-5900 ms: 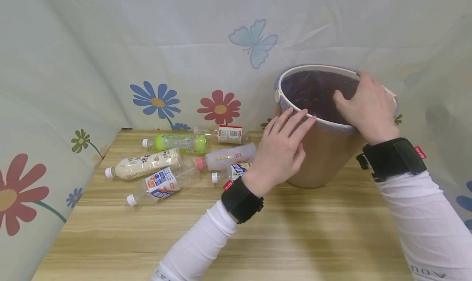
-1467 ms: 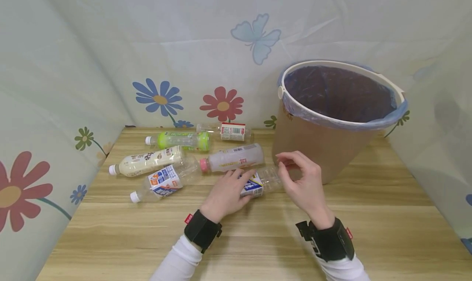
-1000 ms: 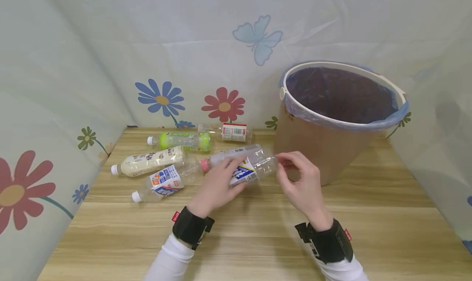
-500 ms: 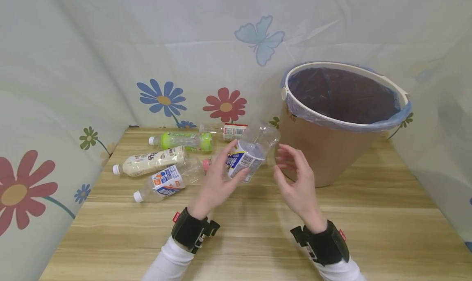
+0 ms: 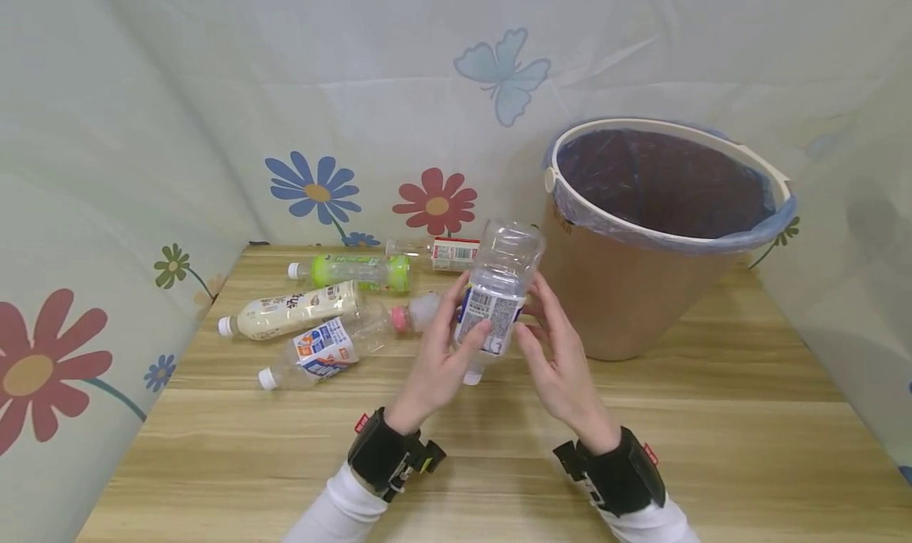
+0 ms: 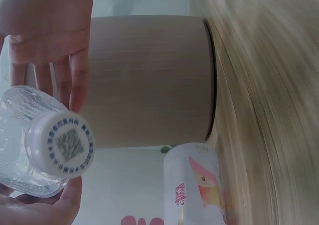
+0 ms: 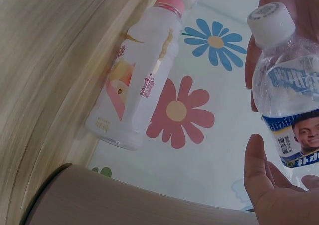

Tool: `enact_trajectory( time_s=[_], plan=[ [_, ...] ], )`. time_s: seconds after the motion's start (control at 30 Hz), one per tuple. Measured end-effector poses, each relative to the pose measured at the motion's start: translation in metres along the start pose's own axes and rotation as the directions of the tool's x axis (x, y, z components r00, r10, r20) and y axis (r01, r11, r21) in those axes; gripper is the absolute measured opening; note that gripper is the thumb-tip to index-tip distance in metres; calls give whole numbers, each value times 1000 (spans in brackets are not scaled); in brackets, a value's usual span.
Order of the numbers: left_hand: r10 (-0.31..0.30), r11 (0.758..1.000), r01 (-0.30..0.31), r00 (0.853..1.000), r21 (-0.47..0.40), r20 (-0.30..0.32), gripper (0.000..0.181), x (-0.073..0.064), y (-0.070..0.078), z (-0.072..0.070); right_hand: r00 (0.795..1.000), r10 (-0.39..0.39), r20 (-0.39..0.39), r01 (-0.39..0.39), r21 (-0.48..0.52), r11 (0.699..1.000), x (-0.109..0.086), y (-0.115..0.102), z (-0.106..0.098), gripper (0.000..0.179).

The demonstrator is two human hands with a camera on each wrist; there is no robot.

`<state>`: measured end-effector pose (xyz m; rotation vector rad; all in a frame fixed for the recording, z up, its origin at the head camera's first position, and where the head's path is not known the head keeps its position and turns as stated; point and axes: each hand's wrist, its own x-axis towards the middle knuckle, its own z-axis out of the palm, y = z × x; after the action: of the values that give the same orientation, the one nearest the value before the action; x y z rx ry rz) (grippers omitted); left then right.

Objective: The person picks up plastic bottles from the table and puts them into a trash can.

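Note:
Between the hands, a clear plastic bottle [image 5: 506, 262] with a blue-and-white label is held tilted above the table, base up and white cap toward the person. My left hand [image 5: 443, 361] grips its left side, thumb across the label. My right hand [image 5: 563, 365] is at the other side, its fingers fairly straight alongside the bottle; in the left wrist view the right palm [image 6: 47, 31] faces the bottle. Whether those fingers press it is partly hidden. A pink-capped whitish bottle [image 7: 134, 80] lies just behind, partly covered by the left hand in the head view.
On the wooden table [image 5: 342, 464] lie a green-labelled bottle [image 5: 359, 273], a cream bottle [image 5: 299, 309], an orange-and-blue-labelled bottle [image 5: 324, 351] and a red-and-white-labelled bottle [image 5: 456, 254]. A brown bin [image 5: 620, 290] with a bluish liner stands back right. Flowered curtain [image 5: 385, 92] surrounds the table.
The left hand has lifted the blue-and-white-labelled bottle from the table and turned it base up. The right hand has left the bin, touched the bottle's base, opened away, then come to its right side.

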<state>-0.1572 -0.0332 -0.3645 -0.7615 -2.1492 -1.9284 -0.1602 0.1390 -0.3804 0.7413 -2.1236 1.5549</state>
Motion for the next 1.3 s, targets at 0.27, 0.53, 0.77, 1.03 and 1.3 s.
enact_trajectory(
  time_s=[0.27,0.53,0.77,1.03,1.3],
  plan=[
    [17,999,-18,1000,40,22,60,-1,2,4,999,16,28,-16,4,1000,-1,1,1,73],
    [52,994,-55,998,94,39,54,0,-21,6,999,17,42,-16,-22,1000,-1,3,-1,75],
    [70,986,-75,997,151,39,45,1,-32,3,998,-4,63,6,-34,999,0,6,-1,78],
    [49,970,-55,998,239,31,42,0,-38,0,997,17,79,-9,-108,994,0,4,-3,86],
    [-9,960,-1,999,280,37,44,-1,-38,-4,995,14,97,0,-144,990,-1,5,-3,88]
  ],
)
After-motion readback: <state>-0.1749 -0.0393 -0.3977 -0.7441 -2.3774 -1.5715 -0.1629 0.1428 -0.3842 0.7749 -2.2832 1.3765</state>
